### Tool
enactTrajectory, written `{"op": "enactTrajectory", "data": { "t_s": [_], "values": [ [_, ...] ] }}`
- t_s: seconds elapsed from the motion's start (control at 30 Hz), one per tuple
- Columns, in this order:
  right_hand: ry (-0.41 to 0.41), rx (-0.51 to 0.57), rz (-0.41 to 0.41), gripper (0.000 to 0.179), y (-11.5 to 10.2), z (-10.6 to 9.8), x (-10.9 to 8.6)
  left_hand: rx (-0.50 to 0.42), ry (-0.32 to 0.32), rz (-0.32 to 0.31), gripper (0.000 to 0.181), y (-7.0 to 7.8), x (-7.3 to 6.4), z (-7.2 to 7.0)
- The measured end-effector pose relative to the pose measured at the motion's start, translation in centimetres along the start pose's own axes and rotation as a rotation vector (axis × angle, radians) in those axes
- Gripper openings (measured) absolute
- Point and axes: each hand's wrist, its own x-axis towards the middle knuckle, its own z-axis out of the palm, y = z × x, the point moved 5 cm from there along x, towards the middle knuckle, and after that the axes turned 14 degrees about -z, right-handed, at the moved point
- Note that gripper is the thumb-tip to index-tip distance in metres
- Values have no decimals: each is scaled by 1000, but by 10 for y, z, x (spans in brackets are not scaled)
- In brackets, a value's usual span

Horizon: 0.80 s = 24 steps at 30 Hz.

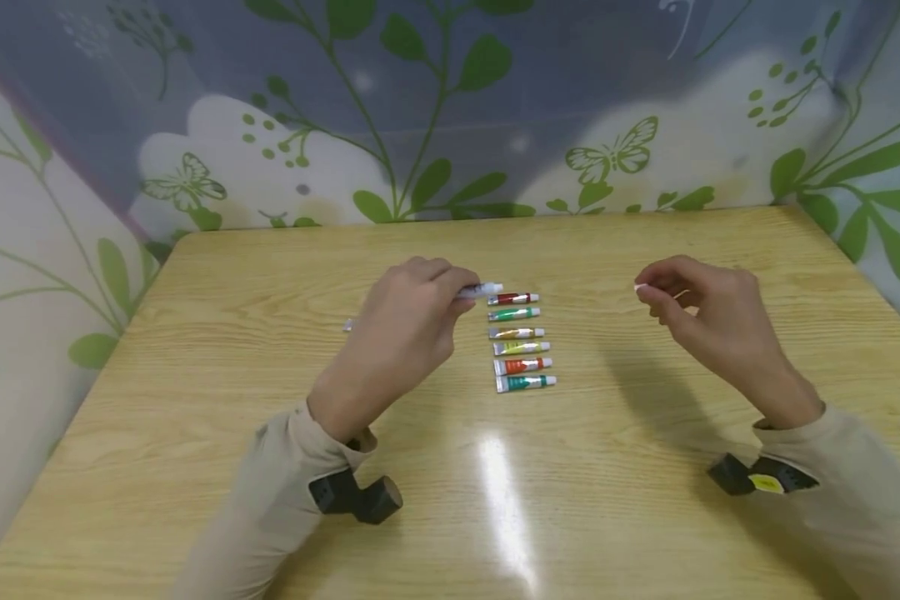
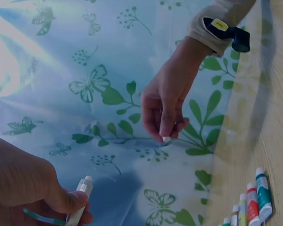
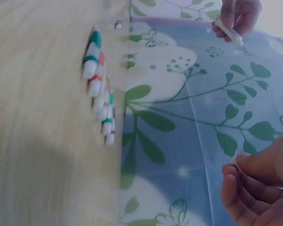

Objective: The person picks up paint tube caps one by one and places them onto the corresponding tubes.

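My left hand point(image 1: 412, 325) pinches a white paint tube point(image 1: 482, 291) between thumb and fingers, its narrow tip pointing right. In the left wrist view that tip point(image 2: 88, 179) is small and white. Well to the right, my right hand point(image 1: 720, 325) pinches a tiny white piece, which looks like a cap point(image 2: 166, 139), between thumb and forefinger. Both hands are raised above the table. Below and beside the left hand lie several paint tubes in a column, from a dark red tube point(image 1: 513, 298) at the far end to a teal tube point(image 1: 526, 383) nearest me.
A small silvery end point(image 1: 348, 326) shows on the table left of the left hand; the rest of that thing is hidden. The wooden table point(image 1: 607, 517) meets a leaf-and-butterfly patterned covering point(image 1: 540, 150) along its back edge.
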Motion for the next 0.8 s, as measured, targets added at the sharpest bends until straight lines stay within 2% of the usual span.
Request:
{"op": "enactTrajectory", "data": {
  "t_s": [0.13, 0.27, 0.4, 0.6, 0.8],
  "values": [
    [27, 60, -12, 13, -9, 3, 5, -1, -24, 7, 16, 8, -1, -1],
    [39, 93, -18, 13, -18, 3, 7, -29, -2, 39, 15, 14, -5, -4],
    [54, 171, 21, 14, -26, 4, 6, -56, 21, 80, 15, 21, -10, -7],
    [90, 338, 94, 15, -36, 4, 4, -58, 29, 102, 19, 28, -16, -9],
    [93, 402, 112, 21, -45, 5, 3, -58, 11, 128, 17, 33, -19, -6]
  ]
}}
